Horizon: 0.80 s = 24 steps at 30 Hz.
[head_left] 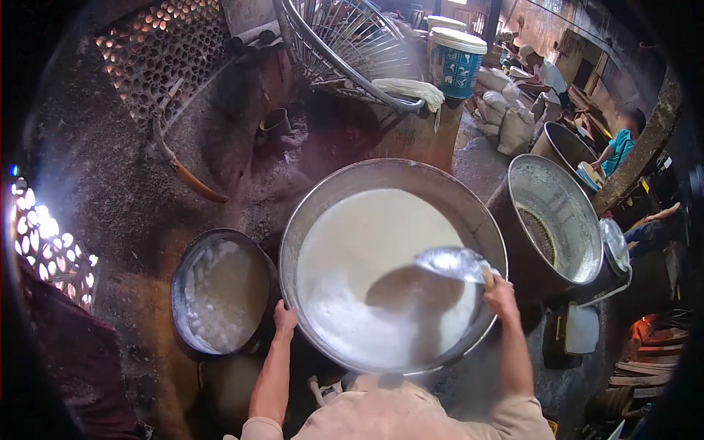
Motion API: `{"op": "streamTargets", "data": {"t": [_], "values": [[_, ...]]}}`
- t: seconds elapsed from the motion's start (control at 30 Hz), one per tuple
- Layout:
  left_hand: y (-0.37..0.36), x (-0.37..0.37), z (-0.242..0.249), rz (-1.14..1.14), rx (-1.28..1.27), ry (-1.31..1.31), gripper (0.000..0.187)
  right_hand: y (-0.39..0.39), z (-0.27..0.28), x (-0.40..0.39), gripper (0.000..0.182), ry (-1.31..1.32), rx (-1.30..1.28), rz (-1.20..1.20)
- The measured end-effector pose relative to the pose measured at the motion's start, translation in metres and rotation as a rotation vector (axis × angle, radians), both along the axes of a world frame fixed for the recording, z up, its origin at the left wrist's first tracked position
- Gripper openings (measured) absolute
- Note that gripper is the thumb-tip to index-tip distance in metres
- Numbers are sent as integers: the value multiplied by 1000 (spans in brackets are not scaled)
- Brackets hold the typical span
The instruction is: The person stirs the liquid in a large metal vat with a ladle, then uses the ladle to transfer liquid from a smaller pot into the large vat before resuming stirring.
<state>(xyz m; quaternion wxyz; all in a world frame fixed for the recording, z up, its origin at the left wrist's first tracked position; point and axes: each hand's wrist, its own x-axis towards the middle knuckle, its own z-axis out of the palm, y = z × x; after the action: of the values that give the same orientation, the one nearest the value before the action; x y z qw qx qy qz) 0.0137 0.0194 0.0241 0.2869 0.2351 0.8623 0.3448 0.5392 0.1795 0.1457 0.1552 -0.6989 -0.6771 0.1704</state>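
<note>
A wide metal pot (484,220) stands in front of me, holding pale, milky liquid with white foam near its front side. My right hand (501,296) is wrapped round the short handle of a metal ladle (451,263), whose bowl hangs over the liquid at the right and casts a shadow. At the pot's left rim is my left hand (285,317), its fingers closed near the edge; what they grip is too small to make out. Left of it sits a smaller dark basin (180,293) with cloudy liquid and white foam.
A tall metal vessel (579,213) stands at the right, a yellow container (581,329) below it. Behind the pot are a large wire basket (352,44) and a blue bucket (456,66). Two people are at the back right, near sacks (516,130). Firewood (649,370) lies lower right.
</note>
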Motion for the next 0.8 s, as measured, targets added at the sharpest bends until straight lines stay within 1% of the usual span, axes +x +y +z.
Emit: {"op": "streamTargets", "data": {"t": [0.07, 0.1, 0.13, 0.17, 0.2, 0.27, 0.3, 0.37, 0.43, 0.53, 0.57, 0.6, 0.67, 0.7, 0.73, 0.8], "values": [[-2, -1, -2, 11, 5, 18, 45, 30, -50, -13, 39, 27, -3, -94], [-2, 0, -1, 2, 15, 18, 45, 41, -62, -20, 38, 40, -74, -117], [-3, -2, -4, -7, 23, 18, 45, 43, -59, -35, 36, 54, -147, -142], [-4, -4, -8, -9, 21, 18, 45, 40, -54, -44, 32, 122, -279, -178], [-3, -8, -20, -12, 36, 26, 46, 44, -80, -41, 27, 113, -269, -92], [-2, -10, -23, -5, 52, 29, 46, 28, -80, -57, 22, 234, -328, -69], [-1, -6, -14, 3, 34, 19, 47, 25, -92, -62, 22, 251, -344, -59], [-3, -4, -12, 12, 13, 4, 48, 11, -108, -72, 23, 296, -368, -42], [-3, -6, -14, -38, 10, 98, 48, -8, -117, -85, 20, 334, -375, -24], [-5, -3, -3, -50, -15, 67, 47, -36, -140, -105, 19, 354, -388, -6], [-6, -6, -16, -35, 28, 60, 45, -46, -152, -111, 20, 384, -392, -14], [-7, -9, -14, -35, 27, 58, 45, -55, -146, -122, 22, 349, -434, -25], [-8, -8, -2, -102, -6, 22, 46, -71, -153, -138, 22, 330, -473, -3], [-8, -5, 5, -79, 6, -20, 46, -81, -147, -148, 22, 320, -508, -37], [-9, -7, 0, -84, 4, -25, 46, -90, -146, -156, 22, 360, -528, -35], [-12, -10, -9, -103, 67, 44, 43, -109, -143, -171, 23, 318, -509, -4]]}}
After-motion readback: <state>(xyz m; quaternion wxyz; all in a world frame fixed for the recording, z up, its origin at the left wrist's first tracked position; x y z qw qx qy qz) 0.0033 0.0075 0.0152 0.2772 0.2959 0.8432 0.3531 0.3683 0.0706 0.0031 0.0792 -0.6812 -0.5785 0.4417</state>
